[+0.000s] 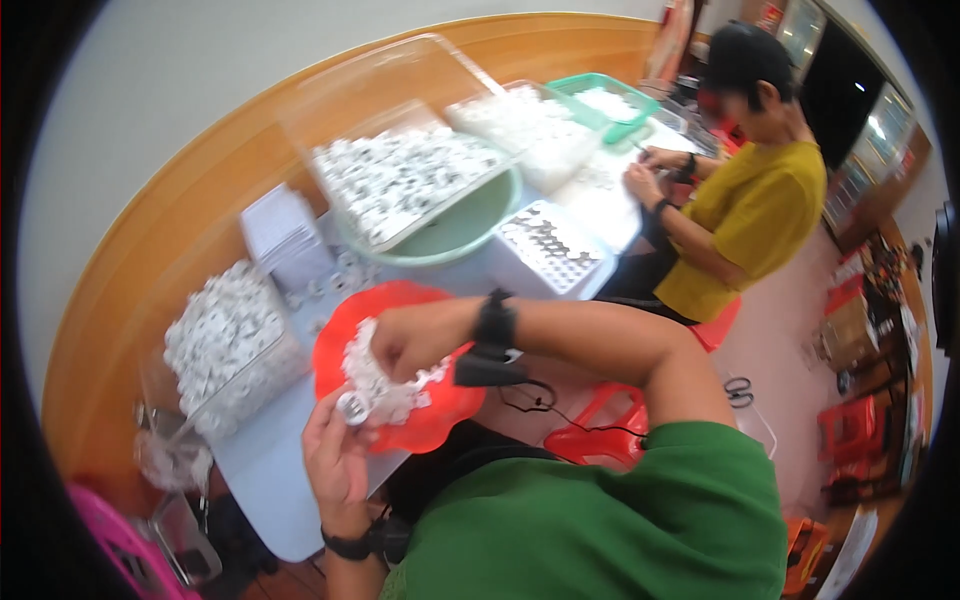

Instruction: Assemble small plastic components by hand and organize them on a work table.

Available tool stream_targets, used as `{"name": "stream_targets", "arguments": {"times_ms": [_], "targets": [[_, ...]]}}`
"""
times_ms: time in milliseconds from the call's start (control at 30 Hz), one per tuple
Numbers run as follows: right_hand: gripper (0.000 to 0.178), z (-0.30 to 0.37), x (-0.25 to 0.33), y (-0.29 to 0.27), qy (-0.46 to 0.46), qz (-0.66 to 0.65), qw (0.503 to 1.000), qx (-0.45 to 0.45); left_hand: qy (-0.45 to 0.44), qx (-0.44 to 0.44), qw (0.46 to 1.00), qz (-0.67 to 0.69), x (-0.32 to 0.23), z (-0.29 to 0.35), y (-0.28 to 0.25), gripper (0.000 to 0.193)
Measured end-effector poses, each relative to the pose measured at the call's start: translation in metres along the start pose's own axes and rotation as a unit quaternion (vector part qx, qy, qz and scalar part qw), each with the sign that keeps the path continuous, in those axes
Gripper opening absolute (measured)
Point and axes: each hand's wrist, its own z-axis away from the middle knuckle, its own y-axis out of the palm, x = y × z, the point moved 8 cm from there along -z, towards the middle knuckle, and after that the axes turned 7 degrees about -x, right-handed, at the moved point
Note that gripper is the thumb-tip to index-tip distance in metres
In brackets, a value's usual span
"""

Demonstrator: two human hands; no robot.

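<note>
My left hand (pixel 335 455) is closed around a small white round piece (pixel 353 407) with a shiny greyish middle, held at the near left rim of a red scalloped bowl (pixel 462 402). Small white plastic parts (pixel 362 362) are heaped inside that bowl. Over the heap, my right hand (pixel 412 338) reaches down with its fingers among the parts. Those fingertips are hidden, so whether they grip anything does not show. Both of my wrists wear black bands.
A clear bin (pixel 245 375) of white pieces stands left; another bin (pixel 405 180) rests tilted on a pale green basin (pixel 460 235). A white box (pixel 550 250) holds rows of parts. Right of the table, a co-worker in yellow (pixel 760 205) handles something small. Red stool (pixel 610 425) below.
</note>
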Motion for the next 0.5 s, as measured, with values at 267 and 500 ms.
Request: {"name": "stream_targets", "arguments": {"times_ms": [267,500], "targets": [[0.008,0.025,-0.007,0.008,0.067,-0.329,0.941,-0.04,-0.048,0.081,0.995,0.029,0.018,-0.008,0.038,0.031],[0.008,0.03,-0.008,0.012,0.089,-0.324,0.938,-0.09,0.023,0.004,0.999,-0.038,0.021,-0.013,0.031,0.011]]}}
